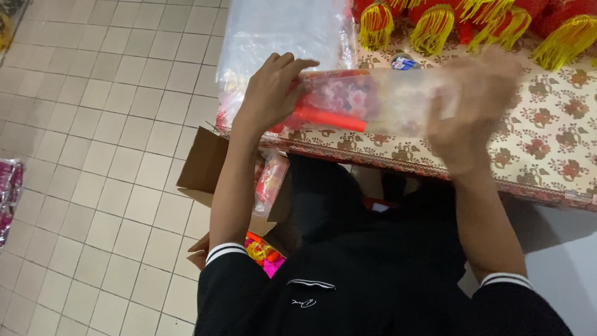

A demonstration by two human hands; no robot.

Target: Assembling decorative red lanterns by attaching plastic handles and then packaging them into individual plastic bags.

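Over the near edge of the worktop (559, 155), both hands are on a clear bag (367, 102) with a red, flowery item and a red stick inside, and it hangs just above the patterned cloth, lying roughly level from left to right. Left hand (270, 93) has the bag's left end, fingers (292, 65) curled over the top edge and closed on the plastic. Right hand (476, 102) is at the other end, badly blurred, so whether its fingers are clamped on the bag or just against it, I cannot tell. Behind the bag, a stack of clear sheets (286, 31) rests on the left part of the worktop, and a small blue-and-white object sits just past the bag's top edge. Along the far edge, red lanterns (435, 18) with yellow tassels line up in a row. Below the worktop, beside the left forearm, a brown box (202, 162) stands open on the tiled floor (93, 155), more bagged red goods poking out. Far left, a pink packet (9, 193) lies on the tiles.
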